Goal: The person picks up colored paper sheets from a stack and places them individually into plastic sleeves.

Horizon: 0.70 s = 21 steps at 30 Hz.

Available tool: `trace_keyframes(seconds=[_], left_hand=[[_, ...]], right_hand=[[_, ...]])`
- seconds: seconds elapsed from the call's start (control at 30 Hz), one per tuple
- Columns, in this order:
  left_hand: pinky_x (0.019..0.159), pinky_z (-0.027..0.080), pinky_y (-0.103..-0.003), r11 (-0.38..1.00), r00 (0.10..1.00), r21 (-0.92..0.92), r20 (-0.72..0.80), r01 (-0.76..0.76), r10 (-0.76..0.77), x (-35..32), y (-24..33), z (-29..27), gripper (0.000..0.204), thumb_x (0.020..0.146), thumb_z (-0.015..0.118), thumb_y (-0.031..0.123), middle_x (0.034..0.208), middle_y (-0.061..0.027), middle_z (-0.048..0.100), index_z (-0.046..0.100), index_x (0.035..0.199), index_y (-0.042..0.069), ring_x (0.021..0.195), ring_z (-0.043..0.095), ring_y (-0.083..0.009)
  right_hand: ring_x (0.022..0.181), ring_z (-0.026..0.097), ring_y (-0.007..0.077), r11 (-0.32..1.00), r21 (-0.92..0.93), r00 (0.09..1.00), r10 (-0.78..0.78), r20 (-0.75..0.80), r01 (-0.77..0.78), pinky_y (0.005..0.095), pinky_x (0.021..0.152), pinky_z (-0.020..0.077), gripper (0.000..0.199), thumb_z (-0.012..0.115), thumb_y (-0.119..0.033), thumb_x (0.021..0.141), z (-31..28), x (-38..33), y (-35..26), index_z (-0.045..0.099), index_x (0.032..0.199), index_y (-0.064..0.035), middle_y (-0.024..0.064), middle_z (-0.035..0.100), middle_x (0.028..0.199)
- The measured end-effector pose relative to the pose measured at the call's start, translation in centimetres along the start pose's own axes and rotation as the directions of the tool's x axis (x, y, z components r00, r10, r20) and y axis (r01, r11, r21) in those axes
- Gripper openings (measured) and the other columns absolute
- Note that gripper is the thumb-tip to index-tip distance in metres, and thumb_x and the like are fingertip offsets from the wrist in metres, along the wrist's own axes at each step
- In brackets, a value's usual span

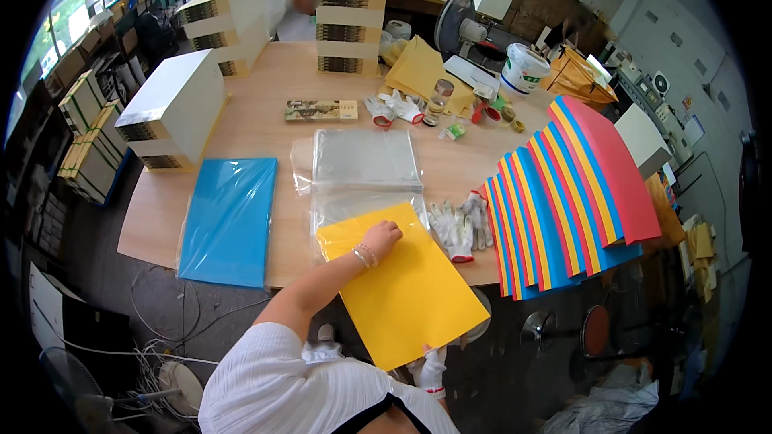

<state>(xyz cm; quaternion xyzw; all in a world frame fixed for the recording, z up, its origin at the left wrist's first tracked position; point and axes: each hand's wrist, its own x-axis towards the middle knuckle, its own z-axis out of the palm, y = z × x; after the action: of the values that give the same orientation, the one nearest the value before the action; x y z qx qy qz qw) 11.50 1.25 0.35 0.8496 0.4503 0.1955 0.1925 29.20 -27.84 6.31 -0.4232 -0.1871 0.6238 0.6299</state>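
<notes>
Pressing one yellow sheet (406, 285) at the counter (265, 104) front edge, left hand (381, 237) is curling; gloved right hand (430, 370) is pinching it, partly hidden.

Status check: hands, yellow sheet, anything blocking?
Left hand flat on yellow sheet. Right hand, gloved, grips its near edge. Clear bags ahead, white gloves beside; nothing blocking.

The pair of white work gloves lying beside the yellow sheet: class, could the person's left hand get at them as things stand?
Probably yes: the left hand rests on the yellow sheet, the white work gloves lie just beside it, and nothing stands between.
</notes>
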Motion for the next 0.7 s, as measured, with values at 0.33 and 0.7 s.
trace_keyframes(seconds=[0.33, 0.7], left_hand=[[0.081, 0.045, -0.034, 0.560, 0.593, -0.718, -0.255, 0.413, -0.764, -10.4, 8.1, -8.8, 0.061, 0.081, 0.061, 0.019, 0.119, -0.0155, 0.048, 0.027, 0.130, 0.003, 0.104, 0.051, -0.0231], [0.064, 0.046, -0.019, -0.084, 0.643, -0.988, -0.021, -0.132, -0.765, -13.9, 8.4, -1.1, 0.049, 0.088, 0.052, 0.011, 0.108, -0.0054, 0.055, 0.031, 0.130, 0.000, 0.085, 0.056, -0.0092]], right_hand=[[0.069, 0.055, 0.0140, 0.994, 0.108, 0.997, -0.038, 0.063, 0.031, 0.0247, 0.049, 0.0473, 0.042, 0.051, -0.012, 0.083, -1.2, 0.2, -1.8, 0.035, 0.122, -0.0134, 0.0049, 0.052, 0.094], [0.094, 0.051, 0.0149, 0.989, 0.001, 0.988, -0.148, 0.045, 0.148, 0.0279, 0.073, 0.0478, 0.037, 0.046, -0.016, 0.086, -0.4, 1.5, -2.8, 0.037, 0.121, -0.0108, 0.0043, 0.048, 0.111]])
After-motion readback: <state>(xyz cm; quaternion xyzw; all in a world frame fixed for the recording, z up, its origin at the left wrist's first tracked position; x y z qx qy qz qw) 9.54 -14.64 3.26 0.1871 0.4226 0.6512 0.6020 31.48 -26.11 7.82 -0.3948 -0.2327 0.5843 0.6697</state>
